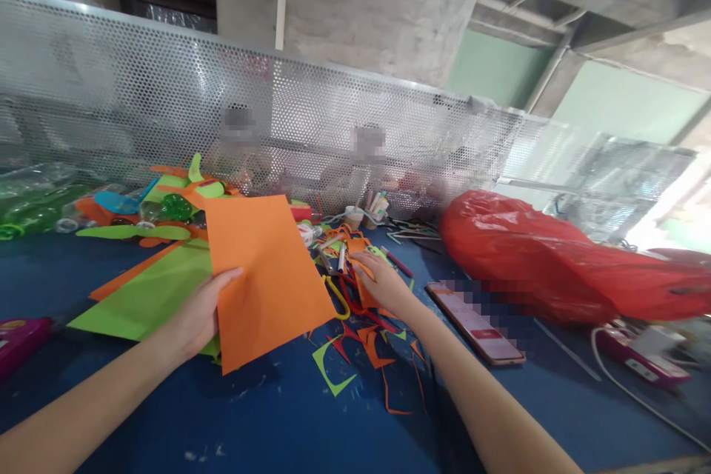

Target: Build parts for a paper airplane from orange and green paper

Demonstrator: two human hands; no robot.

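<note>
Perforated metal screen [322, 118], grey, crosses the far side of a blue table [249, 429]. On the right lies a red plastic bag [527, 259], crumpled and glossy. Left of centre, my left hand [203, 315] pinches the orange sheet [266, 281] between thumb and fingers: matte, plain, straight-edged, nearly flat, tilted above the table. Beneath and left of it, a lime-green sheet [149, 292] shows. A phone [478, 326] lies right of centre, screen up. My right hand [383, 281] reaches over a small orange piece [364, 289]; whether its fingers grip, I cannot tell. Nearer lies a curved green offcut [332, 370].
</note>
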